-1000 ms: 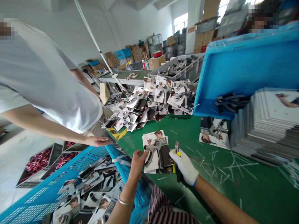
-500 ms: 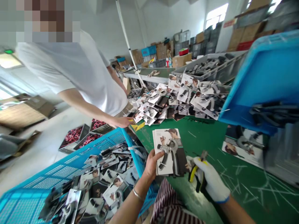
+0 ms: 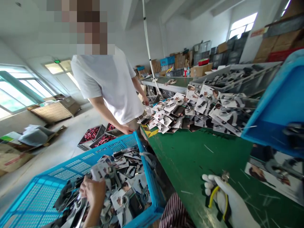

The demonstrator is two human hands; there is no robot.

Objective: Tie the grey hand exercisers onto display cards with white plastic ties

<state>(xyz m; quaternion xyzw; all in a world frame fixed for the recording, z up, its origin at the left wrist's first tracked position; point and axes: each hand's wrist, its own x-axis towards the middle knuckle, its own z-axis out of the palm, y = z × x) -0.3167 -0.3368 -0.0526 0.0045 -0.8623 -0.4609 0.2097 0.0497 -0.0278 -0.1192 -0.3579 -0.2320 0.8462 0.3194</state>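
My bare left hand [image 3: 94, 191] is down inside the blue crate [image 3: 152, 193]. Its fingers and thumb are around the lower part of a carded grey hand tool [image 3: 99, 171], slightly smeared by motion. Packs of the same kind, grey-and-black tools tied on printed cards, fill the crate below. My right hand [image 3: 229, 198], in a white glove, is closed around yellow-and-black-handled cutting pliers [image 3: 215, 196] above the green tabletop [image 3: 190, 158]. Their metal jaws point up and away from me. To the right of that hand lies another carded tool [image 3: 275, 172].
A heap of carded tools [image 3: 201, 107] covers the far side of the table. Behind it stands a grey bin [image 3: 251, 77] of loose tools; a tilted blue tub [image 3: 273, 110] is at right. A co-worker in a white shirt [image 3: 111, 85] stands beyond the crate. Cut tie ends litter the table.
My left hand has gone from above the table's edge down left into the crate with the carded tool. The view has swung left. The co-worker's hand has moved from the heap to the crate's rim.
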